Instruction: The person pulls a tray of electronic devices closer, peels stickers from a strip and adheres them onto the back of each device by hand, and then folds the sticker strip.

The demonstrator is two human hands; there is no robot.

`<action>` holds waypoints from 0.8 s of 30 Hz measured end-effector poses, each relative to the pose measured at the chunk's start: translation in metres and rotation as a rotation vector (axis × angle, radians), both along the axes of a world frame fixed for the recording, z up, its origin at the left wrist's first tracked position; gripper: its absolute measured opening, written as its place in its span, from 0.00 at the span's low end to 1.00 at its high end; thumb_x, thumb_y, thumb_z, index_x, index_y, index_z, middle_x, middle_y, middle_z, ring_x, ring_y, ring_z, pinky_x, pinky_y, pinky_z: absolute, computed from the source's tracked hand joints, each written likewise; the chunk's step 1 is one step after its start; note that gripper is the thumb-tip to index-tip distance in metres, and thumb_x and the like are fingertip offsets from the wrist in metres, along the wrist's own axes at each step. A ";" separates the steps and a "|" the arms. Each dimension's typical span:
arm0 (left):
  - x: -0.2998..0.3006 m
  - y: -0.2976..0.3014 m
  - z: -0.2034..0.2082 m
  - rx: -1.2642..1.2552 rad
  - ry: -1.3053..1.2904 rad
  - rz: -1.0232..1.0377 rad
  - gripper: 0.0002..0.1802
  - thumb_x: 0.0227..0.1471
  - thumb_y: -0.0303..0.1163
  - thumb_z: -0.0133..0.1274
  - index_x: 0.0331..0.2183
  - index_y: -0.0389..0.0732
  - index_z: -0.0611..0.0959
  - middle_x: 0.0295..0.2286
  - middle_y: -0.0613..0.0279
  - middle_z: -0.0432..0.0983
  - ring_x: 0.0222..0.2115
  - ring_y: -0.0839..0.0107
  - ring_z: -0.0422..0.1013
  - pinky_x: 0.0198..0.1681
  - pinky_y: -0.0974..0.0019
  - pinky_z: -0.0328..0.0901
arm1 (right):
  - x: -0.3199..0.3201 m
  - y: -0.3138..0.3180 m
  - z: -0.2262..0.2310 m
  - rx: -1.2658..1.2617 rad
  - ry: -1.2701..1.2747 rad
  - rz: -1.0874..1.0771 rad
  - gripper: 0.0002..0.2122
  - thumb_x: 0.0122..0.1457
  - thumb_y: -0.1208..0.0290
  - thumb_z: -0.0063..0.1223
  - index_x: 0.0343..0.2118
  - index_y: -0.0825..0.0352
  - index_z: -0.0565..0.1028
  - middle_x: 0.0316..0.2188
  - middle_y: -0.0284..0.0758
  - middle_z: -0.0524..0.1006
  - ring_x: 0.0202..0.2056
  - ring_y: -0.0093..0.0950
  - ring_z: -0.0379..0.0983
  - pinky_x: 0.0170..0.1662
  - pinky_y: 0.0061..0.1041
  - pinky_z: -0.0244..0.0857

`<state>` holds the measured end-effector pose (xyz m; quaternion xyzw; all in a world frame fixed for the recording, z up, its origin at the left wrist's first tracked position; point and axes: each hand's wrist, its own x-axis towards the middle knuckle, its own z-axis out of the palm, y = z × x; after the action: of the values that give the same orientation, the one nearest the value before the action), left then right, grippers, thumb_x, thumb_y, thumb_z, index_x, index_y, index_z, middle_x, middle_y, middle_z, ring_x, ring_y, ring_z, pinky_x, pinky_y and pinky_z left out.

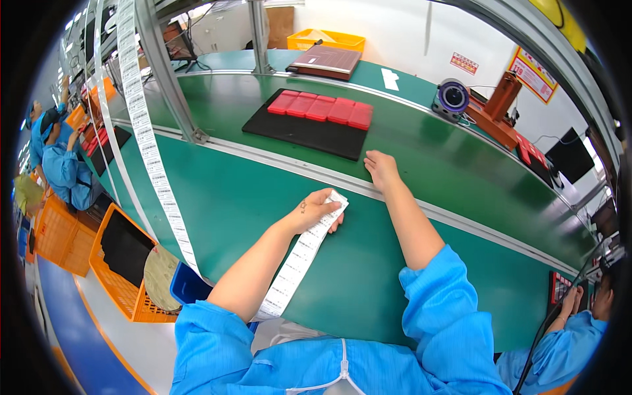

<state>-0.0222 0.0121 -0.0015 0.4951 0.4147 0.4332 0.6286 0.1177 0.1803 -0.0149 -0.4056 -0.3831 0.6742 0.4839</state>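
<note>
My left hand [317,212] is closed round the end of a white strip of printed labels [296,263], thumb on top. From there the strip runs down past my forearm to the table's near edge. My right hand [382,171] is raised by the metal rail, close to the near right corner of a black mat [309,137]. Its fingers are curled together; anything in them is too small or hidden to make out. On the mat, a row of several flat red boxes [320,108] lies side by side, apart from both hands.
Another length of label strip [155,164] hangs at left beside a metal post [168,72]. An orange crate [108,263] and a blue bin [187,286] stand left of the green table [368,283]. Beyond the rail [276,158] lies a green belt [447,171]. Co-workers sit left and right.
</note>
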 end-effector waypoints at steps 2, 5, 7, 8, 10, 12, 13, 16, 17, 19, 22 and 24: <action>-0.005 0.002 -0.006 -0.006 -0.017 0.026 0.07 0.51 0.29 0.41 0.31 0.36 0.66 0.20 0.59 0.69 0.16 0.76 0.67 0.20 0.74 0.63 | -0.028 0.007 0.014 -0.199 -0.034 -0.069 0.23 0.40 0.75 0.52 0.41 0.78 0.62 0.43 0.46 0.61 0.43 0.31 0.60 0.48 0.26 0.53; 0.003 0.002 -0.003 0.007 -0.015 0.007 0.06 0.51 0.29 0.40 0.31 0.35 0.66 0.20 0.59 0.69 0.16 0.76 0.67 0.19 0.75 0.63 | -0.034 0.039 0.009 -0.192 -0.217 -0.061 0.10 0.42 0.75 0.53 0.28 0.68 0.68 0.21 0.33 0.65 0.21 0.28 0.62 0.24 0.19 0.60; 0.002 -0.002 0.000 -0.023 -0.029 0.019 0.06 0.51 0.29 0.40 0.31 0.36 0.66 0.19 0.60 0.69 0.15 0.76 0.67 0.19 0.75 0.64 | -0.047 0.037 0.012 -0.179 -0.233 -0.031 0.08 0.42 0.75 0.52 0.27 0.68 0.69 0.21 0.33 0.66 0.19 0.28 0.63 0.22 0.19 0.61; 0.001 -0.002 0.001 -0.019 -0.027 0.029 0.06 0.51 0.29 0.40 0.31 0.36 0.66 0.19 0.60 0.69 0.15 0.76 0.67 0.19 0.75 0.64 | -0.051 0.033 0.011 -0.126 -0.311 0.006 0.08 0.44 0.76 0.51 0.28 0.70 0.68 0.23 0.36 0.67 0.21 0.29 0.65 0.24 0.22 0.64; -0.001 -0.004 0.001 -0.029 -0.001 0.028 0.07 0.51 0.29 0.40 0.31 0.36 0.66 0.20 0.60 0.70 0.16 0.75 0.67 0.19 0.74 0.64 | -0.054 0.017 0.011 -0.076 -0.385 0.049 0.08 0.45 0.77 0.50 0.29 0.71 0.68 0.25 0.38 0.68 0.23 0.31 0.66 0.26 0.26 0.66; -0.003 0.000 -0.004 -0.010 -0.012 0.036 0.07 0.51 0.30 0.42 0.31 0.36 0.66 0.20 0.59 0.70 0.16 0.75 0.67 0.19 0.74 0.64 | -0.047 -0.001 0.015 -0.088 -0.189 0.123 0.07 0.47 0.80 0.47 0.30 0.76 0.66 0.28 0.43 0.69 0.27 0.33 0.68 0.28 0.31 0.68; -0.006 0.000 -0.006 -0.008 -0.047 0.030 0.07 0.51 0.30 0.42 0.31 0.36 0.65 0.20 0.59 0.70 0.16 0.75 0.67 0.19 0.74 0.64 | -0.043 -0.014 0.018 -0.095 -0.181 0.126 0.07 0.47 0.80 0.47 0.30 0.76 0.66 0.28 0.43 0.69 0.27 0.33 0.68 0.28 0.31 0.68; -0.010 -0.007 -0.008 0.001 -0.208 -0.078 0.09 0.50 0.31 0.44 0.31 0.37 0.65 0.20 0.59 0.69 0.16 0.74 0.66 0.18 0.73 0.63 | 0.003 -0.055 0.023 -0.063 -0.099 0.110 0.07 0.48 0.81 0.45 0.30 0.77 0.64 0.29 0.44 0.69 0.27 0.35 0.68 0.27 0.31 0.67; -0.010 -0.017 -0.005 0.009 -0.144 -0.139 0.09 0.50 0.32 0.44 0.31 0.37 0.65 0.19 0.60 0.68 0.16 0.74 0.66 0.17 0.73 0.62 | 0.027 -0.074 0.027 -0.039 -0.154 0.132 0.07 0.49 0.81 0.44 0.30 0.76 0.64 0.28 0.43 0.69 0.27 0.34 0.68 0.26 0.30 0.66; -0.009 -0.052 0.012 -0.041 -0.067 -0.245 0.11 0.50 0.33 0.44 0.32 0.37 0.66 0.19 0.60 0.67 0.14 0.75 0.65 0.16 0.74 0.60 | 0.081 -0.111 0.030 -0.018 -0.179 0.274 0.06 0.50 0.78 0.43 0.31 0.73 0.64 0.27 0.41 0.69 0.26 0.33 0.68 0.25 0.26 0.64; -0.025 -0.124 0.035 -0.122 -0.171 -0.216 0.10 0.48 0.30 0.45 0.34 0.36 0.68 0.19 0.57 0.68 0.15 0.72 0.66 0.16 0.71 0.61 | 0.156 -0.184 0.037 -0.047 -0.267 0.307 0.09 0.50 0.78 0.44 0.34 0.70 0.60 0.29 0.41 0.69 0.30 0.33 0.69 0.27 0.30 0.68; -0.041 -0.174 0.060 -0.108 -0.130 -0.022 0.11 0.48 0.32 0.47 0.33 0.37 0.67 0.18 0.56 0.68 0.14 0.72 0.66 0.14 0.72 0.61 | 0.188 -0.237 0.057 -0.109 -0.316 0.311 0.10 0.49 0.77 0.47 0.33 0.68 0.61 0.27 0.38 0.70 0.25 0.28 0.69 0.24 0.24 0.66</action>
<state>-0.0636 -0.1616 0.0582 0.4359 0.3903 0.4348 0.6846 0.3053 -0.0562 0.0422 -0.4677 -0.4750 0.6885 0.2855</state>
